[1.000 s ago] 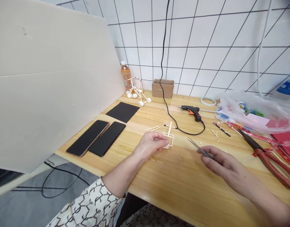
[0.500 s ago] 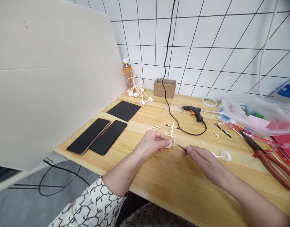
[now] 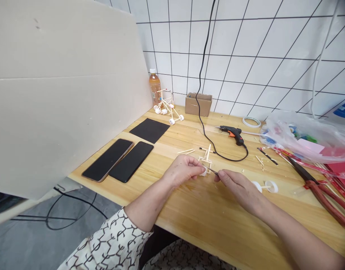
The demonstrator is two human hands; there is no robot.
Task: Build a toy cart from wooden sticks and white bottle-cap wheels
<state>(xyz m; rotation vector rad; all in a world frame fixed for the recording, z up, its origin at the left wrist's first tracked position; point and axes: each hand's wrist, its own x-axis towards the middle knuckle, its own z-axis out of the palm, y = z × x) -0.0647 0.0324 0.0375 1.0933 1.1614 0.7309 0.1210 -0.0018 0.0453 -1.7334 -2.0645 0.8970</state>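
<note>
A small frame of pale wooden sticks (image 3: 208, 161) stands on the table in front of me, with a white round piece (image 3: 203, 172) at its near left corner. My left hand (image 3: 183, 170) is closed, thumb and fingers pinching that white piece. Thin dark tweezers (image 3: 213, 170) are gripped in my right hand (image 3: 237, 185), and their tip reaches into the stick frame. Whether the tip holds anything is too small to tell. Right of my right hand lies a pair of white wheels (image 3: 270, 186) joined by a stick.
Two phones (image 3: 131, 161) and a black sheet (image 3: 149, 130) lie left. Behind are a bottle (image 3: 154, 88), a stick model (image 3: 168, 105) and a cardboard box (image 3: 198, 104). A glue gun (image 3: 232, 134), tape roll (image 3: 251, 122), plastic bag (image 3: 307, 131) and large scissors (image 3: 315, 187) are right.
My right hand and the tweezers have moved slightly left and up, with the tip now farther into the frame. The whole view has shifted a little. My left hand keeps its pinch.
</note>
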